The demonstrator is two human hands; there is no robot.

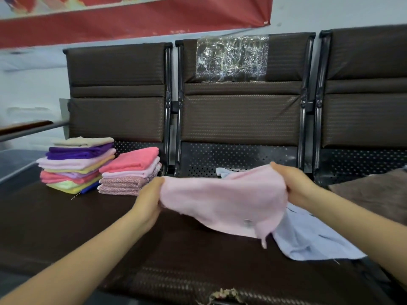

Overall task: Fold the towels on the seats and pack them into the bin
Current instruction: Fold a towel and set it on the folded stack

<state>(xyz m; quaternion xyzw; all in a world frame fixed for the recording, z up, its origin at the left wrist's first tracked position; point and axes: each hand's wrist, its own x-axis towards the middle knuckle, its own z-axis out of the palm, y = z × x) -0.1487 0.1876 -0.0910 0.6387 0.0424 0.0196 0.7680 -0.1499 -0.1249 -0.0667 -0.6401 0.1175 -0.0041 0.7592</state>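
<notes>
Forearms entering low: I am gripping pink towel (222,201) edges, left hand (149,199), right hand (293,183). Advising: keeping corners level, tension even, before lowering onto seat (88,227).

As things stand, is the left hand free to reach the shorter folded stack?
Probably not yet: the left hand grips the pink towel, though nothing lies between it and the shorter stack.
</notes>
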